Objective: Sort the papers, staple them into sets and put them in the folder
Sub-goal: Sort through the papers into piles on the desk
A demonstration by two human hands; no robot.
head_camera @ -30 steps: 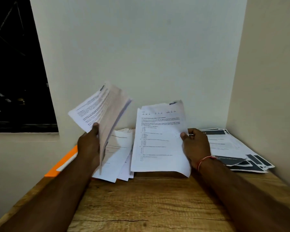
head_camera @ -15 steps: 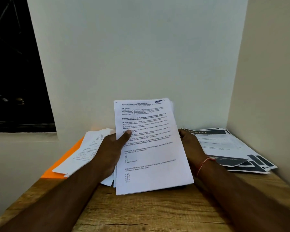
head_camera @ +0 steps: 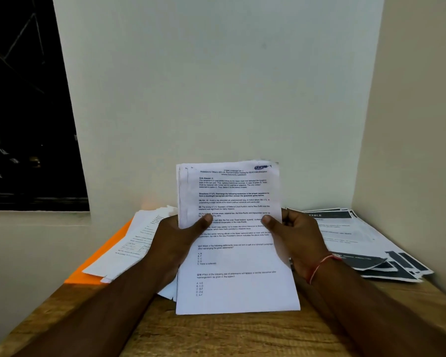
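Observation:
A stack of white printed question sheets [head_camera: 237, 266] stands nearly upright in the middle, its bottom edge on the wooden table [head_camera: 216, 336]. My left hand [head_camera: 175, 240] grips its left edge, thumb on the front page. My right hand [head_camera: 296, 238] grips the right edge the same way; a red thread circles that wrist. An orange folder [head_camera: 98, 264] lies at the left under a loose pile of white papers [head_camera: 137, 243]. No stapler is in view.
A spread of papers with dark grey headers [head_camera: 366, 243] lies at the right, against the side wall. A white wall stands close behind the table. A dark window opening is at the far left.
One second ago each hand held its own sheets apart. They were brought together into one stack, which both hands now hold squared and more upright.

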